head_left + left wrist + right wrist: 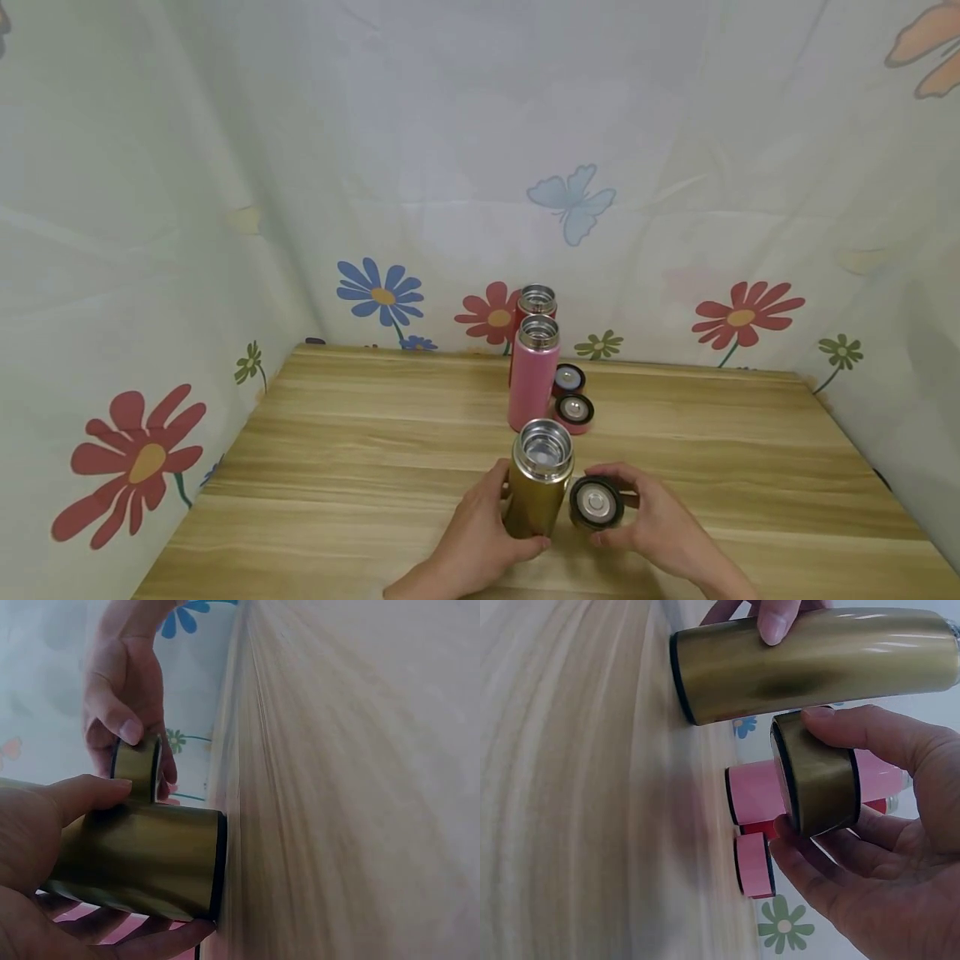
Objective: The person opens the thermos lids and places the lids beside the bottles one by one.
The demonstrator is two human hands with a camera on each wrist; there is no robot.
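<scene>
My left hand (480, 533) grips a gold thermos bottle (537, 496) low on its body, thumb in front and fingers curled behind. The bottle is upright with its steel mouth uncovered. Just to its right, my right hand (652, 521) holds the gold lid (597, 502) between thumb and fingers, its pale inner side facing up. In the right wrist view, the lid (817, 776) is held off the tabletop, close beside the gold bottle (810, 667). From the left wrist, the thumb (94, 793) lies along the bottle's side.
Behind the gold bottle stand an open pink bottle (534, 379) and, partly hidden, an open red bottle (524, 312). A pink lid (574, 412) and a red lid (568, 380) lie to their right, inner sides up. Flower-print cloth (450, 208) walls the wooden table (360, 417).
</scene>
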